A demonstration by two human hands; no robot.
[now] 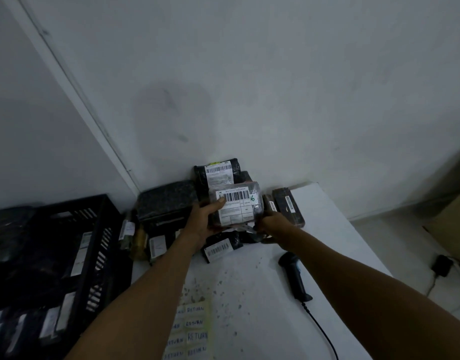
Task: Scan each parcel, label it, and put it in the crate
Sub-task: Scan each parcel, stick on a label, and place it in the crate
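White table (288, 294) set against a dim grey wall. Left hand (203, 220) grips a wrapped parcel (235, 203) above the pile, thumb on its barcode label. Right hand (271, 224) is at the parcel's right edge, fingers curled; cannot tell what they hold. Black crate (93, 245) stands left of the table, parcels inside. Scanner (294, 275) lies on the table near the right forearm. Sheet of "RETURN" labels (190, 331) lies at the near edge.
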